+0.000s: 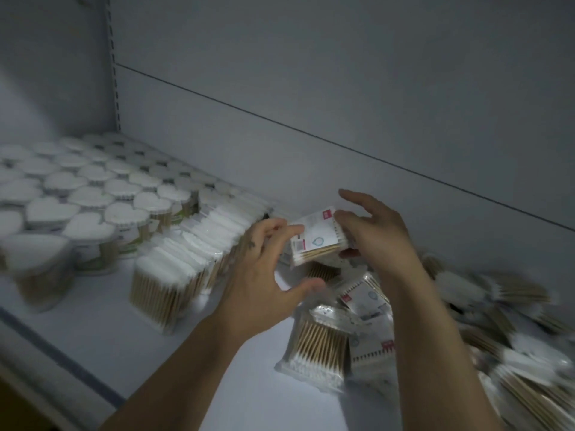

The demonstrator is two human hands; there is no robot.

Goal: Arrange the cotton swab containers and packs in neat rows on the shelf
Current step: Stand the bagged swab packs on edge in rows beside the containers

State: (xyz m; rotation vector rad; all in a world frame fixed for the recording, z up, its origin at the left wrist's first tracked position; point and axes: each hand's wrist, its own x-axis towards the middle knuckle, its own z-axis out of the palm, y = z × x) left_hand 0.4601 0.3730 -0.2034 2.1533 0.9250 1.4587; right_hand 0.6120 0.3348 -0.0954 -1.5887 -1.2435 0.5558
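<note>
While the right hand (379, 234) grasps the small clear plastic pack of wooden-stemmed cotton swabs (317, 241), fingers over its top and thumb beneath, the left hand (264, 265) hooks curled fingers round its left edge with the thumb spread clear. The pack hangs above the white shelf (93, 331), just right of the standing row of clear swab packs (193, 244). From where I stand, the sound way is to turn it upright, cotton tips up like its neighbours, press it flush against the row's far end, and square its face before letting go. The white heart-lidded swab containers (93, 194) sit in tidy rows on the left; the loose heap of clear swab packs (466, 321) lies on the right.
</note>
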